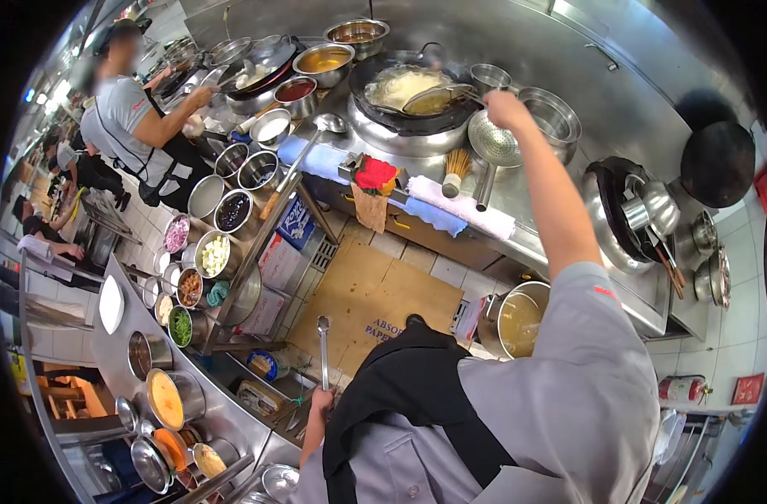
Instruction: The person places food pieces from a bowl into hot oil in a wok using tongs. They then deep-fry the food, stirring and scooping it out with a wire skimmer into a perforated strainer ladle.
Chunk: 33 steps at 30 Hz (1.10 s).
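Note:
My right hand [505,111] is closed around the handle of a wire strainer [429,99], whose basket rests in a large wok [371,84] of pale, bubbling food. Low at my side, my left hand [322,400] grips a metal ladle [323,336] by its handle, with the small bowl end pointing away from me. Just under my right forearm, a perforated skimmer [494,141] lies on the steel stove top beside a bamboo brush [455,172]. Folded cloths [463,206] line the stove's front edge.
To the left, a co-worker [136,109] tends another wok [261,71]. Metal containers of chopped ingredients [214,254] stand on the left shelf. A big pot [518,319] is on the floor at right, near flattened cardboard [358,302]. Another wok station [623,214] is further right.

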### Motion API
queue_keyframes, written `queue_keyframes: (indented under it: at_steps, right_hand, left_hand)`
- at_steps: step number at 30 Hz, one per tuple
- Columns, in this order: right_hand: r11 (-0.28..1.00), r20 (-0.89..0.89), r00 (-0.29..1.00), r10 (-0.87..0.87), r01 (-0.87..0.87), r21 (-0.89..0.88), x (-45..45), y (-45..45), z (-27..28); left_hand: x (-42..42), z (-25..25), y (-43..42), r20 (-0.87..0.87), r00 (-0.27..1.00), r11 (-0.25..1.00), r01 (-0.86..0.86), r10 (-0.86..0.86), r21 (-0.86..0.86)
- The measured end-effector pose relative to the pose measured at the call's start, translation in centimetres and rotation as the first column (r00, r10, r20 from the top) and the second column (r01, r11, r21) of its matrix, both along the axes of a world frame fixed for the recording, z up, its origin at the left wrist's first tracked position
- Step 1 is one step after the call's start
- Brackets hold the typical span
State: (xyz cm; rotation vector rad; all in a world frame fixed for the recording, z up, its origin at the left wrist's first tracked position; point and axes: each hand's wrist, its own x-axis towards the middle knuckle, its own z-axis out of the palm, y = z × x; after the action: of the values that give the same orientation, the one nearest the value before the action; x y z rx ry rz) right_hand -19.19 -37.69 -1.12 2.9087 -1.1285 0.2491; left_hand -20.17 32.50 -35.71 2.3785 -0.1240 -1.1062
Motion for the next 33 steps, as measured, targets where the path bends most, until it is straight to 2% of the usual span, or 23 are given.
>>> queue_keyframes:
  at_steps: [2, 3, 5, 8, 12, 14, 15, 17, 18, 20, 22, 23, 25, 26, 27, 28, 29, 30, 32, 33]
  right_hand:
    - [0.999, 0.051, 0.999, 0.0, -0.002, 0.045, 0.4, 0.8, -2.4]
    - [0.999, 0.05, 0.999, 0.009, -0.011, 0.046, 0.9, 1.0, -3.8]
    - [0.998, 0.157, 0.986, 0.058, -0.064, 0.03, 1.7, 0.6, -6.7]
    - [0.993, 0.184, 0.982, 0.037, -0.056, 0.1, 1.6, 1.3, -7.9]
    - [0.989, 0.278, 0.96, 0.043, -0.08, 0.125, 0.0, 0.4, -6.9]
    - [0.974, 0.412, 0.911, 0.015, -0.106, 0.2, -1.3, 0.0, -5.5]
    - [0.973, 0.419, 0.908, 0.023, -0.116, 0.198, -1.7, -0.1, -4.4]
    - [0.975, 0.402, 0.912, -0.077, -0.016, 0.223, -2.4, -0.5, -2.6]
    - [0.975, 0.407, 0.911, -0.071, -0.023, 0.222, -2.2, -1.2, -2.5]
    - [0.947, 0.507, 0.843, -0.177, 0.004, 0.322, -1.7, -3.1, -2.6]
    - [0.947, 0.536, 0.824, -0.182, 0.001, 0.32, 0.5, -5.8, -5.0]
    - [0.943, 0.535, 0.809, -0.241, 0.066, 0.325, 1.7, -6.6, -6.0]
    - [0.941, 0.573, 0.765, -0.294, 0.127, 0.314, 4.2, -8.0, -8.9]
    - [0.943, 0.576, 0.766, -0.285, 0.116, 0.313, 5.8, -9.1, -11.3]
    - [0.889, 0.582, 0.714, -0.389, 0.126, 0.44, 7.6, -10.5, -13.9]
    - [0.819, 0.57, 0.659, -0.491, 0.126, 0.56, 8.4, -9.1, -13.2]
    - [0.724, 0.591, 0.549, -0.591, 0.039, 0.688, 9.0, -7.3, -12.8]
    - [0.645, 0.521, 0.585, -0.622, 0.004, 0.765, 9.8, -7.4, -13.8]
    - [0.347, 0.443, 0.591, -0.674, -0.276, 0.896, 9.4, -4.7, -12.0]
    - [0.347, 0.445, 0.596, -0.669, -0.279, 0.895, 9.1, -3.9, -11.6]
  left_hand:
    - [-0.9, -0.2, -0.7, 0.073, 0.99, 0.992, -0.124, 0.123, 0.005]
    - [-1.1, 0.3, -1.1, 0.073, 0.989, 0.991, -0.133, 0.132, 0.006]
    - [-1.3, 2.2, -2.2, -0.017, 0.979, 0.98, -0.201, 0.201, 0.013]
    - [-1.8, 2.4, -2.6, -0.041, 0.977, 0.977, -0.212, 0.21, -0.034]
    - [-2.4, 5.0, -4.3, -0.068, 0.959, 0.957, -0.281, 0.276, -0.077]
    - [-2.5, 5.6, -5.0, -0.021, 0.958, 0.958, -0.287, 0.287, 0.015]
    - [-2.5, 5.4, -4.8, -0.087, 0.939, 0.941, -0.337, 0.333, -0.028]
    - [-2.6, 6.9, -5.9, -0.081, 0.929, 0.932, -0.363, 0.36, -0.017]
    - [-2.7, 7.5, -6.3, -0.082, 0.922, 0.925, -0.381, 0.38, -0.001]
    - [-2.7, 6.8, -6.4, -0.105, 0.912, 0.917, -0.4, 0.397, -0.008]
    - [-2.9, 7.0, -6.6, -0.108, 0.891, 0.894, -0.446, 0.442, -0.025]
    - [-3.0, 5.7, -6.0, -0.108, 0.886, 0.889, -0.456, 0.452, -0.024]
    - [-2.7, 2.6, -4.5, -0.113, 0.916, 0.918, -0.392, 0.385, -0.051]
    - [-2.9, 3.1, -4.7, -0.111, 0.912, 0.914, -0.402, 0.395, -0.054]
    - [-3.0, 5.1, -5.6, -0.129, 0.897, 0.9, -0.432, 0.423, -0.057]
    - [-3.0, 6.1, -6.1, -0.147, 0.881, 0.885, -0.462, 0.45, -0.059]
    - [-3.1, 5.5, -5.8, -0.146, 0.877, 0.88, -0.47, 0.458, -0.062]
    - [-3.2, 4.3, -5.3, -0.162, 0.86, 0.861, -0.501, 0.484, -0.086]
    - [-3.6, 4.5, -5.2, -0.181, 0.838, 0.836, -0.538, 0.515, -0.112]
    - [-3.8, 6.0, -5.8, -0.178, 0.825, 0.823, -0.558, 0.536, -0.107]
